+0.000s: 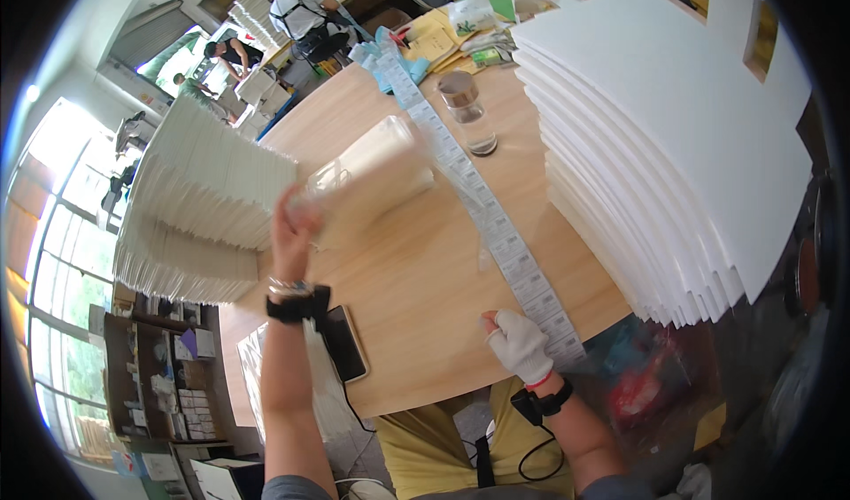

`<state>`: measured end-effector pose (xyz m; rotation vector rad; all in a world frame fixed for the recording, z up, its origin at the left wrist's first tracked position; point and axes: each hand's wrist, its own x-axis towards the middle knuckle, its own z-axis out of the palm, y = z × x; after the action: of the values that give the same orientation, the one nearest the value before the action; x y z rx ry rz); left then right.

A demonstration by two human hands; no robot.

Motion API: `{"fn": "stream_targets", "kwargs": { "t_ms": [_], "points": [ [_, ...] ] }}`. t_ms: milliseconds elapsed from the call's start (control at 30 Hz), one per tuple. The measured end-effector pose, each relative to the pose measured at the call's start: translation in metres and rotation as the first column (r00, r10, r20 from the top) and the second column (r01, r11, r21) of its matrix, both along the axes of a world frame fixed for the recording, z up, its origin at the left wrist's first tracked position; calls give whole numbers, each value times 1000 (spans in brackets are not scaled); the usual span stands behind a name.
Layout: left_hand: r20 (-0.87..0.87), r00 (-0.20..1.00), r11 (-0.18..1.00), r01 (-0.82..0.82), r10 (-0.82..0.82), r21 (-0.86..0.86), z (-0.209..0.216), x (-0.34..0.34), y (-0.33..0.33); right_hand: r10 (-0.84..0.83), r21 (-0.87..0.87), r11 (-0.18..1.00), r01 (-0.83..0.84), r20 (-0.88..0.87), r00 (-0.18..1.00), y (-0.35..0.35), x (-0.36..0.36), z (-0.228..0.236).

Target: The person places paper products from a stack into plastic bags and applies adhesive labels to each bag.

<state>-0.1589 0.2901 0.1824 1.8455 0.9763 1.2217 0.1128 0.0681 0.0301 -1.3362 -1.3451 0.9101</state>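
My bare left hand (294,226) is raised over the left part of the table, its fingers closed on the near end of a pale flat piece (376,171). Motion smears that piece, so its kind is unclear; shiny clear plastic (335,174) shows beside it. My right hand (519,346), in a white glove with bare fingertips, is curled at the table's front edge. Whatever its fingers may hold is hidden. Just beside it runs a long strip of printed labels (503,234), crossing the table from the front edge to the far side.
Tall stacks of white sheets stand at the left (199,199) and right (637,137). A lidded glass jar (469,115) is beyond the strip. A phone (343,344) lies by my left forearm. Yellow envelopes (436,42) and a blue cloth (390,62) lie at the back. Several people work farther off.
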Motion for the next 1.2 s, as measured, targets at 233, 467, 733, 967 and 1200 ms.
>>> {"fn": "stream_targets", "kwargs": {
  "t_ms": [233, 467, 733, 967, 1200],
  "points": [
    [-408, 911, 996, 31, -60, -78, -77, 16, -134, -206, -302, 853, -425, -944, 257, 15, -15, -9],
    [-475, 871, 987, 157, -121, 37, -110, -17, -200, -257, -397, 791, -465, -906, 336, 4, -10, -8],
    [-500, 866, 993, 74, -21, 87, -143, -32, -237, -170, -431, 884, -181, -657, 735, -21, -45, -4],
    [-606, 795, 998, 0, 34, 56, -136, -34, -252, -215, -401, 910, -102, -671, 710, -29, -58, -8],
    [-369, 909, 962, -251, 194, -110, -166, -33, -265, -57, -432, 901, 45, -15, 998, -29, -55, 16]
  ]
}}
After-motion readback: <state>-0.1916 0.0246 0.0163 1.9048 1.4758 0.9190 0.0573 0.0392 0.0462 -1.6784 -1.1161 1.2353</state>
